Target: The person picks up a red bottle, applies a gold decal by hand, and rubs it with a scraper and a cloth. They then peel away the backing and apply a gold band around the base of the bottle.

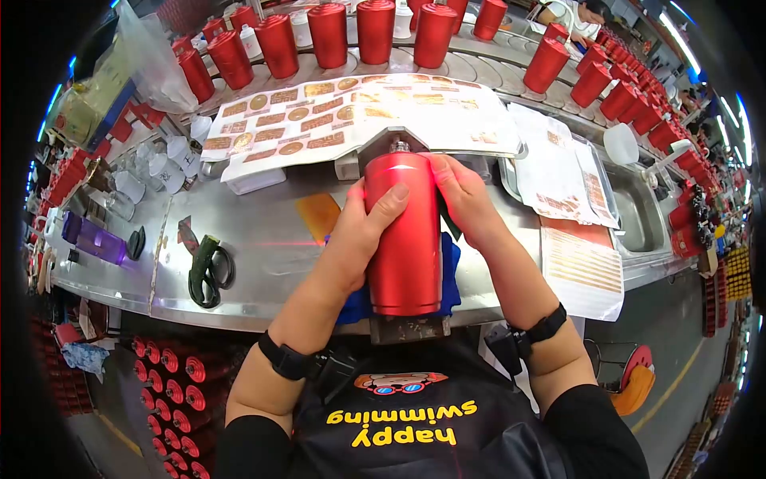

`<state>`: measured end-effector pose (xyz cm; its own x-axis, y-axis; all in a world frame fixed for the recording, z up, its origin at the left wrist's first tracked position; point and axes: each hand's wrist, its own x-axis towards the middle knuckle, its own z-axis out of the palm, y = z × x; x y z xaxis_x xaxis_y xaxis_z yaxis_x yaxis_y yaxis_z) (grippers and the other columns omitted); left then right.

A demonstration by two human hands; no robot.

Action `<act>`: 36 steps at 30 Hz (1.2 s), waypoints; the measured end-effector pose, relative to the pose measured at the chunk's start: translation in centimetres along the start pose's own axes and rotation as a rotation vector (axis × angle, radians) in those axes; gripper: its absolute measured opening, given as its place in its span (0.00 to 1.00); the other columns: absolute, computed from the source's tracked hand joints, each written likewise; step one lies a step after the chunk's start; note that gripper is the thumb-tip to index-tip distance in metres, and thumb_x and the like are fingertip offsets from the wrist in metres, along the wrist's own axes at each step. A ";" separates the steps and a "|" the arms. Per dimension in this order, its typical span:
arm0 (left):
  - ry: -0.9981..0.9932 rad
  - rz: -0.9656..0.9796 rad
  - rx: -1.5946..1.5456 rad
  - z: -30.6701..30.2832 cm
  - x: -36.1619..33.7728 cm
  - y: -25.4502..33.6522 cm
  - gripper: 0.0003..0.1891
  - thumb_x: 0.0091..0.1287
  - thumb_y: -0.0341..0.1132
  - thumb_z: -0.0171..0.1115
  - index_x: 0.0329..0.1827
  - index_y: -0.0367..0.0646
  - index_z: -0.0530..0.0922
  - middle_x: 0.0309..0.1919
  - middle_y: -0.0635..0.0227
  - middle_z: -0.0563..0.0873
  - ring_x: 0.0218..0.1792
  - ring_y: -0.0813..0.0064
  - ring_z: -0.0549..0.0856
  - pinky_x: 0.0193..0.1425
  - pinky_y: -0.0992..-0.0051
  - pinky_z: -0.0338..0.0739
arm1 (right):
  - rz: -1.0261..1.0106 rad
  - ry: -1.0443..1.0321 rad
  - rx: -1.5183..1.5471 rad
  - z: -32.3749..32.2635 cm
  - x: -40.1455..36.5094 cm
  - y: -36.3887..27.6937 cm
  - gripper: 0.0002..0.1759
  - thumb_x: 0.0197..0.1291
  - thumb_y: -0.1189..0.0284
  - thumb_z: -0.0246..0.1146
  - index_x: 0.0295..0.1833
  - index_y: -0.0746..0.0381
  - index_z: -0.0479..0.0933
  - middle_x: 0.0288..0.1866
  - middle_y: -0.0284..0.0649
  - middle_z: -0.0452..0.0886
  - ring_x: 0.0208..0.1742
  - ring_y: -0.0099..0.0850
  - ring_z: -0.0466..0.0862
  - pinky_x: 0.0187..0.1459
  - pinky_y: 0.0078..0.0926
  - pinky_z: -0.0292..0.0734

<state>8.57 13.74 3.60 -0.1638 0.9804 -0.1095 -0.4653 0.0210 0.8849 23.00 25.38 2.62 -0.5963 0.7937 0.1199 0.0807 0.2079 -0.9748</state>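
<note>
A large red metallic bottle [404,239] lies in front of me, its neck pointing away, on a metal stand [409,329] at the table's front edge. My left hand [359,231] is wrapped round its left side, the thumb on top. My right hand [465,199] presses against its upper right side near the shoulder, fingers together and partly hidden. A small dark green piece [452,225] shows beneath my right hand. Blue cloth [450,275] is bunched under and beside the bottle. Behind the neck lie sheets of gold-printed labels [319,108].
Red bottles [375,32] stand along a conveyor [487,65] at the back. To the left are scissors [209,271], a purple bottle [96,239] and clear spray bottles [167,172]. Label papers [558,172] and a sink [638,215] are right. A person [576,17] sits beyond the conveyor.
</note>
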 end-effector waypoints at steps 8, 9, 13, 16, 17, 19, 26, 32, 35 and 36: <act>0.116 0.231 0.395 -0.4 -0.2 -0.3 0.48 0.62 0.51 0.71 0.75 0.32 0.52 0.65 0.48 0.71 0.61 0.63 0.77 0.64 0.67 0.73 | -0.114 0.028 -0.257 -1.1 -1.6 -1.3 0.24 0.74 0.63 0.53 0.64 0.70 0.71 0.58 0.51 0.78 0.57 0.41 0.79 0.60 0.31 0.72; 0.113 0.256 0.406 -0.3 -1.9 0.0 0.51 0.61 0.51 0.71 0.76 0.31 0.50 0.68 0.46 0.68 0.64 0.61 0.75 0.67 0.66 0.71 | -0.153 0.013 -0.214 -1.5 -2.4 -1.2 0.23 0.73 0.66 0.55 0.65 0.71 0.70 0.59 0.52 0.77 0.58 0.43 0.78 0.60 0.31 0.72; -0.141 0.516 0.730 -3.1 -5.9 -1.1 0.56 0.59 0.50 0.73 0.78 0.31 0.43 0.74 0.41 0.58 0.73 0.51 0.65 0.74 0.59 0.60 | -0.118 -0.031 -0.364 -2.5 -6.0 -1.1 0.24 0.74 0.66 0.54 0.68 0.69 0.68 0.58 0.45 0.76 0.49 0.29 0.79 0.47 0.22 0.76; -0.129 0.524 1.128 -2.8 -6.7 -2.2 0.60 0.54 0.49 0.75 0.79 0.32 0.43 0.74 0.39 0.57 0.73 0.38 0.61 0.76 0.50 0.53 | -0.192 -0.093 -0.381 -1.7 -7.4 -0.9 0.25 0.74 0.65 0.54 0.68 0.71 0.67 0.60 0.48 0.75 0.57 0.37 0.78 0.57 0.27 0.73; -0.115 0.570 1.183 -3.0 -6.5 -2.5 0.60 0.53 0.49 0.75 0.79 0.32 0.43 0.73 0.38 0.58 0.73 0.38 0.61 0.76 0.49 0.53 | -0.140 -0.125 -0.367 -1.5 -7.8 -1.5 0.27 0.74 0.63 0.54 0.68 0.72 0.67 0.62 0.51 0.74 0.64 0.43 0.75 0.64 0.31 0.69; -0.096 0.659 1.286 -3.0 -6.0 -2.6 0.59 0.53 0.49 0.75 0.79 0.33 0.45 0.72 0.37 0.60 0.72 0.39 0.63 0.75 0.46 0.54 | -0.194 -0.127 -0.377 -1.0 -8.2 -1.8 0.27 0.73 0.62 0.54 0.68 0.71 0.67 0.62 0.54 0.73 0.63 0.47 0.75 0.63 0.35 0.69; -0.089 0.775 1.440 -2.0 -6.5 -0.8 0.59 0.55 0.52 0.74 0.78 0.30 0.45 0.71 0.37 0.62 0.68 0.38 0.68 0.73 0.52 0.60 | -0.225 -0.162 -0.468 -1.0 -9.7 -1.5 0.32 0.73 0.58 0.55 0.71 0.71 0.63 0.62 0.57 0.72 0.65 0.52 0.71 0.66 0.39 0.66; -0.064 0.612 1.152 -3.1 -6.1 -3.7 0.58 0.56 0.53 0.73 0.78 0.30 0.46 0.72 0.32 0.58 0.70 0.35 0.64 0.73 0.53 0.60 | -0.285 -0.153 -0.530 -0.8 -10.1 -0.9 0.35 0.72 0.57 0.55 0.72 0.72 0.61 0.62 0.56 0.71 0.62 0.51 0.71 0.66 0.41 0.66; -0.065 0.698 1.211 -3.1 -5.8 -3.4 0.58 0.54 0.54 0.74 0.78 0.30 0.48 0.72 0.32 0.57 0.71 0.35 0.63 0.72 0.52 0.60 | -0.312 -0.145 -0.532 -0.7 -10.0 -0.7 0.34 0.72 0.58 0.55 0.72 0.72 0.61 0.60 0.56 0.71 0.62 0.51 0.71 0.65 0.41 0.66; -0.067 0.720 1.243 -3.0 -5.8 -3.2 0.58 0.54 0.54 0.74 0.78 0.29 0.49 0.72 0.32 0.58 0.71 0.35 0.64 0.72 0.52 0.60 | -0.314 -0.146 -0.536 -0.7 -9.9 -0.6 0.34 0.71 0.58 0.55 0.72 0.73 0.61 0.60 0.56 0.71 0.62 0.51 0.71 0.65 0.41 0.66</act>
<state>8.37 7.35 0.06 0.0238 0.8577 0.5136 0.7520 -0.3538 0.5561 29.41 17.84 2.18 -0.7564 0.5703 0.3204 0.2503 0.7048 -0.6638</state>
